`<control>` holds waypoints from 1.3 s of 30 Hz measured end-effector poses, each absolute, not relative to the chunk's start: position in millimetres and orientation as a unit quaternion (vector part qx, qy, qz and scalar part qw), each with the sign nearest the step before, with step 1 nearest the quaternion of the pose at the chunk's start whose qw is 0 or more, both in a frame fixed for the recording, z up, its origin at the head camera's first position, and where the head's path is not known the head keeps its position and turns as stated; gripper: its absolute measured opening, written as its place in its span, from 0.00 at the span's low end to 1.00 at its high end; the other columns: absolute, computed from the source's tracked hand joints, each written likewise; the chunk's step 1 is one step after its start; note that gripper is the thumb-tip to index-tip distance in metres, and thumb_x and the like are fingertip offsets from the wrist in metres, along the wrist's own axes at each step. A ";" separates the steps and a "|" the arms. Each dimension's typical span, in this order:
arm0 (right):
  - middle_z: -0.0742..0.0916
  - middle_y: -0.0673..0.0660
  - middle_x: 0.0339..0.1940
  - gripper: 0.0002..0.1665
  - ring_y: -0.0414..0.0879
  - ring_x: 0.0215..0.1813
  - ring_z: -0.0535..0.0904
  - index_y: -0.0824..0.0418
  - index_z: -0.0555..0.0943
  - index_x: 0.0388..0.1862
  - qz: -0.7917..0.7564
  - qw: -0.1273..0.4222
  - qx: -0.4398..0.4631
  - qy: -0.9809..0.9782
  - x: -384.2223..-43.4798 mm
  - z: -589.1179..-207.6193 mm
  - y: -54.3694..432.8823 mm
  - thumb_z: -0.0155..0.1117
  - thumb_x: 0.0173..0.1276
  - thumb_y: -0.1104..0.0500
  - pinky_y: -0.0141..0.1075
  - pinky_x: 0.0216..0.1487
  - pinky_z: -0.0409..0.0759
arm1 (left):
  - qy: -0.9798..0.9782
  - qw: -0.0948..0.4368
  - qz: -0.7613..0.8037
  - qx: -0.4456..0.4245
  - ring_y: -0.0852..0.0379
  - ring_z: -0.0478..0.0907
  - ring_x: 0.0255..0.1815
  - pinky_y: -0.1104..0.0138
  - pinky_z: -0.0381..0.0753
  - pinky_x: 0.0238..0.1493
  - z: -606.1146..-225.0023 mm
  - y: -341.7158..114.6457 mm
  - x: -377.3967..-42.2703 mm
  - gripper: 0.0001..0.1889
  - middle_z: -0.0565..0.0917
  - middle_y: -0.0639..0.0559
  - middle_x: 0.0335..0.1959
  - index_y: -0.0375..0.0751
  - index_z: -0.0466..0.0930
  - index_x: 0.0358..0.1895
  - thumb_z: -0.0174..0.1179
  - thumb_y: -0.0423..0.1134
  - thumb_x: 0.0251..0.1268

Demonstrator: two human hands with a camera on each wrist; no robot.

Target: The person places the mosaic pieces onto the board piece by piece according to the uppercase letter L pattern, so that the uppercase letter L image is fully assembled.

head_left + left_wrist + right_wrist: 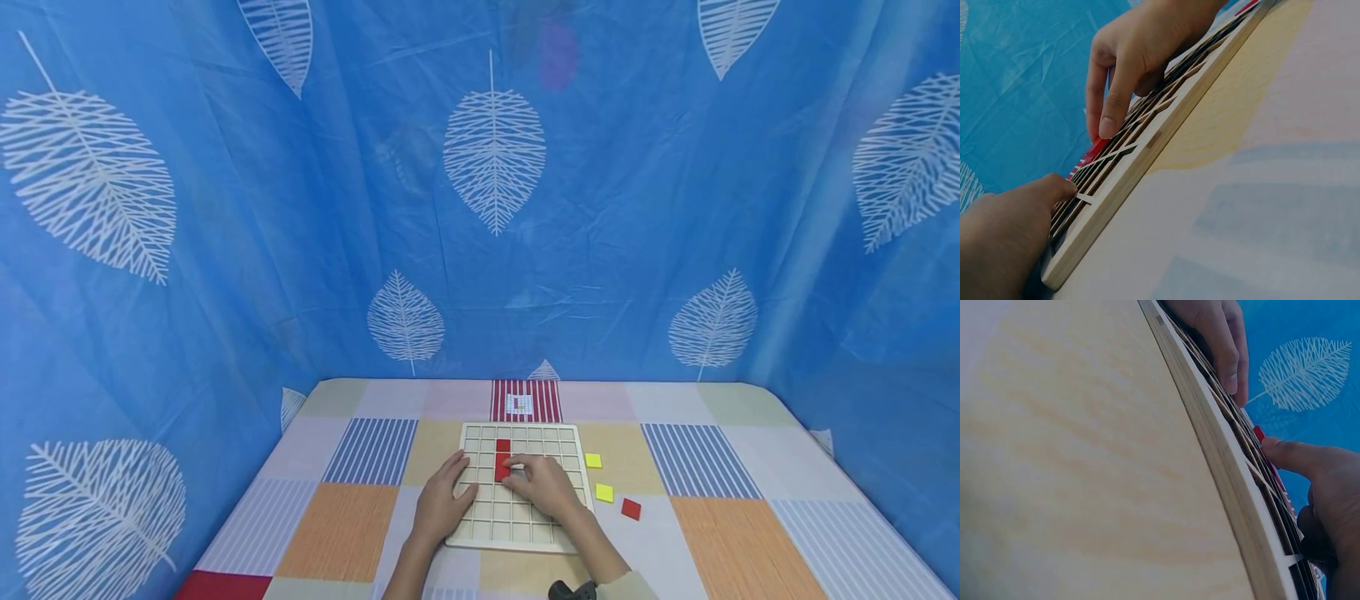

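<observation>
A pale wooden grid board [491,533] with square cells lies on the table. In its upper middle, red square tiles [503,446] form a short column. My right hand [547,485] reaches over the board and pinches a red tile [1259,432] between thumb and fingertips at the column's lower end; the fingers partly cover it. The left wrist view shows those fingertips right at the red edge. My left hand [441,500] rests on the board's left side, fingers extended and thumb spread over the cells.
Right of the board lie two yellow tiles [593,460] and a loose red tile [632,508]. Behind it, a small printed grid card [519,404] sits on a red-striped patch. A patchwork cloth [337,533] covers the table; blue leaf-patterned curtains [585,250] surround it.
</observation>
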State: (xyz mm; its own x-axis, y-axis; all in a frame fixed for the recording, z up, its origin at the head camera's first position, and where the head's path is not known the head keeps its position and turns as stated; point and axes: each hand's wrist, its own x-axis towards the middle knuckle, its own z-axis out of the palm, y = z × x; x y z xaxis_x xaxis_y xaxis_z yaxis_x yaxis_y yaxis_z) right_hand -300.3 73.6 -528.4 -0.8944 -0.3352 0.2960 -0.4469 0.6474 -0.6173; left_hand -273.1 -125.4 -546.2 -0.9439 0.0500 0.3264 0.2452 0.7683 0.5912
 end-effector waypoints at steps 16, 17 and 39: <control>0.61 0.41 0.07 0.17 0.33 0.13 0.52 0.52 0.84 0.43 0.348 0.085 0.218 -0.908 -300.3 -529.9 73.3 0.69 0.55 0.49 0.26 0.13 0.53 | -0.925 0.156 -0.335 -0.085 0.43 0.69 0.61 0.51 0.70 0.58 -544.5 -127.0 -269.8 0.24 0.72 0.45 0.61 0.37 0.76 0.56 0.60 0.45 0.57; 0.61 0.41 0.07 0.17 0.34 0.13 0.52 0.52 0.84 0.43 0.349 0.083 0.216 -0.908 -300.4 -530.0 73.2 0.69 0.55 0.49 0.26 0.14 0.53 | -0.925 0.156 -0.336 -0.085 0.43 0.69 0.61 0.51 0.70 0.58 -544.2 -127.0 -269.6 0.24 0.72 0.45 0.61 0.37 0.76 0.56 0.60 0.45 0.57; 0.64 0.41 0.06 0.13 0.32 0.12 0.53 0.50 0.84 0.41 0.408 0.097 0.200 -0.886 -293.3 -533.5 91.3 0.68 0.57 0.51 0.26 0.12 0.56 | -0.924 0.165 -0.334 -0.086 0.43 0.69 0.60 0.52 0.70 0.58 -545.2 -125.5 -270.6 0.24 0.72 0.44 0.61 0.36 0.76 0.55 0.61 0.44 0.56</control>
State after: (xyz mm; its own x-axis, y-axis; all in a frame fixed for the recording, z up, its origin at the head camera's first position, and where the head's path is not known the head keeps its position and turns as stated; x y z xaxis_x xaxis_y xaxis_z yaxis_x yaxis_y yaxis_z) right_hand -293.3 91.3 -533.5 -0.9013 -0.2743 0.3352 -0.4331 0.5873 -0.6837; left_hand -270.6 -125.5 -545.2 -0.9311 0.0490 0.3615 0.2686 0.7627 0.5883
